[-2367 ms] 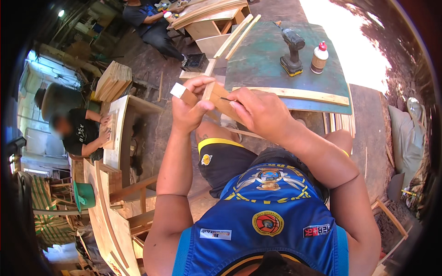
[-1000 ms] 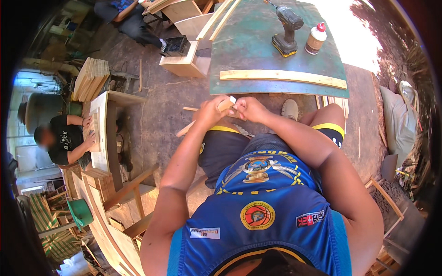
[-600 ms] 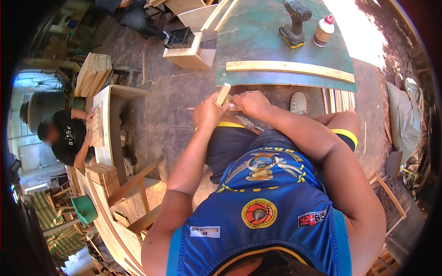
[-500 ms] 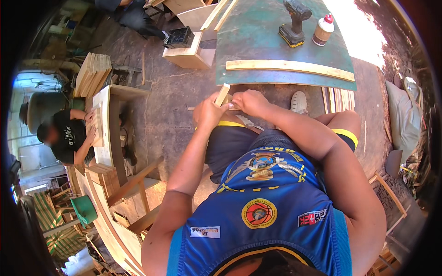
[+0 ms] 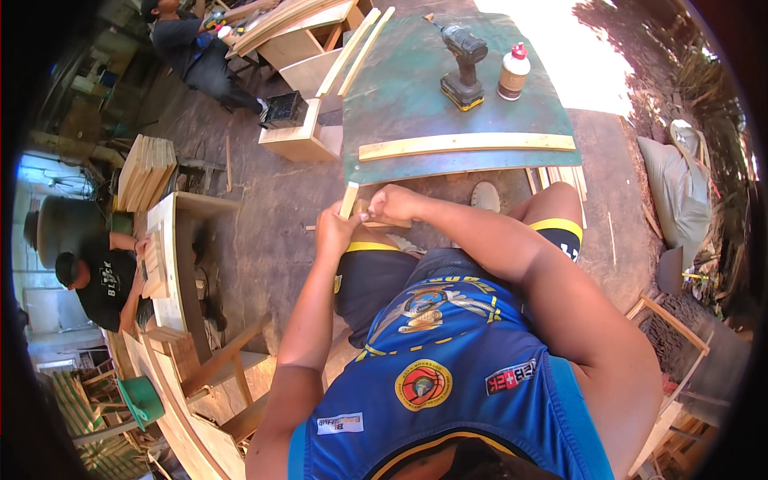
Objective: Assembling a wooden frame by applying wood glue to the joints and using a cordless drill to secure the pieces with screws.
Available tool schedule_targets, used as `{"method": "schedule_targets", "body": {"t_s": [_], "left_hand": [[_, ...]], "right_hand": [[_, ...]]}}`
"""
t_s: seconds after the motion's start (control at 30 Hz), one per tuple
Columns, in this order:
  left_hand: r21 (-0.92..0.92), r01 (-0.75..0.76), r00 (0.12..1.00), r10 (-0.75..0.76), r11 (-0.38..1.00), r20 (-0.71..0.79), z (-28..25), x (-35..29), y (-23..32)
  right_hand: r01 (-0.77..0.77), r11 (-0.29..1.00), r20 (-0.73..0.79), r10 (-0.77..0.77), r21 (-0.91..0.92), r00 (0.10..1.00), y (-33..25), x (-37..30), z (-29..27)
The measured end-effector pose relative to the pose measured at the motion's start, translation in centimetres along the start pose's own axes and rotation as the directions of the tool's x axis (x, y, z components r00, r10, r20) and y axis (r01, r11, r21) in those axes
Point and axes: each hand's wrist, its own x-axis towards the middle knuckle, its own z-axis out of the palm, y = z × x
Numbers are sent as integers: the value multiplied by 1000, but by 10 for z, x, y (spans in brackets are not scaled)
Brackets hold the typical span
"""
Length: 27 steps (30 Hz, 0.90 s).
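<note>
My left hand (image 5: 331, 232) is closed round a pale wooden strip (image 5: 350, 200) that sticks up above the thumb. Beside it, my right hand (image 5: 398, 203) has its fingers curled together, close to the left thumb and to a small wooden piece (image 5: 364, 212) between the hands. What the right fingers pinch, if anything, is too small to make out. Both hands are over my lap, just short of a green-topped table (image 5: 400, 112). On that table lie a long wooden slat (image 5: 472, 145), a cordless drill (image 5: 462, 68) and a white bottle with a red cap (image 5: 514, 74).
At the left a person (image 5: 112, 272) handles wood beside a wooden cabinet frame (image 5: 186, 264). Another person (image 5: 188, 52) works at the far left. A black crate (image 5: 284, 110) rests on a wooden box (image 5: 296, 140). Stacked boards (image 5: 146, 172) stand at left; a grey sack (image 5: 676, 192) is at right.
The whole view has shifted, so the table and my hands appear lower and further left. More of the far person shows. My hands keep nearly the same hold.
</note>
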Motion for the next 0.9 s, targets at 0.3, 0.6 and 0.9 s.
{"method": "schedule_targets", "body": {"t_s": [0.3,0.6,0.9], "left_hand": [[-39,78,997,-76,996,33,-3,8,7],[-13,134,989,-133,991,62,-2,22,1],[114,200,977,-207,973,49,1,22,-12]], "right_hand": [[230,973,-775,-130,21,618,46,-16,-160],[55,996,-681,-86,-66,728,71,58,-317],[230,948,-622,-319,-222,715,12,-36,-312]]}}
